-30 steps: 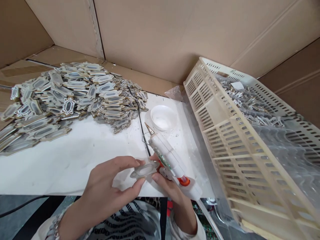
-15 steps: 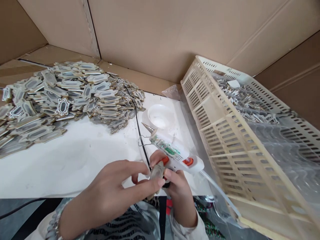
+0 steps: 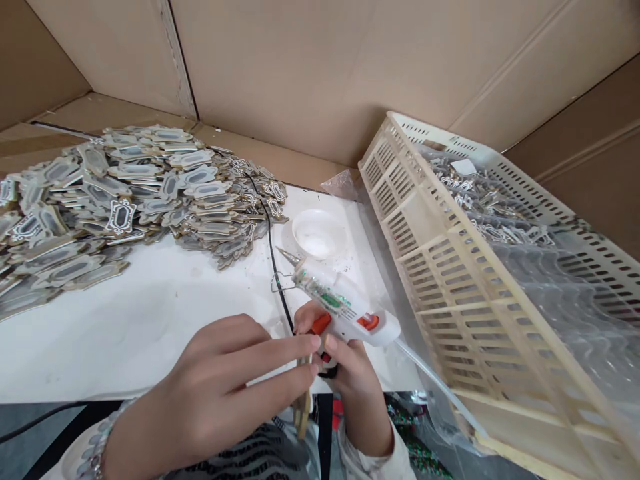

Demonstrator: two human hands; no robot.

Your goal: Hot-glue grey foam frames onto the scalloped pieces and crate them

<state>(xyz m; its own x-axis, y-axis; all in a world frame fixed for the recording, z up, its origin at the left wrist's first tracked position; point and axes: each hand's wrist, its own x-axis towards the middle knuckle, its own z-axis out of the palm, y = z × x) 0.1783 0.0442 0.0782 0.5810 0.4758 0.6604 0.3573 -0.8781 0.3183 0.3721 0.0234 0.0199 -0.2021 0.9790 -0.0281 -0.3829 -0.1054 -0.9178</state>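
My right hand (image 3: 353, 373) is wrapped round the handle of a white hot glue gun (image 3: 340, 300) with an orange trigger. Its metal nozzle points to the far left, and a clear glue stick (image 3: 440, 383) trails from its rear. In my left hand (image 3: 225, 387), just beside the handle, a small frame-shaped plaque (image 3: 303, 410) is pinched between the fingers. It is turned edge-on, so its face is hidden. Beyond the nozzle sits a shallow white dish (image 3: 319, 233).
A large heap of similar plaques (image 3: 190, 177) covers the table's left and back. A cream plastic crate (image 3: 450, 267) with small metal-looking parts stands on the right. A black cord (image 3: 273, 247) crosses the white tabletop (image 3: 145, 320). Cardboard walls (image 3: 280, 80) enclose the back.
My left hand has swung the plaque from face-up to edge-on, lower beside the glue gun handle. The glue gun stays in my right hand, shifted slightly left in view.
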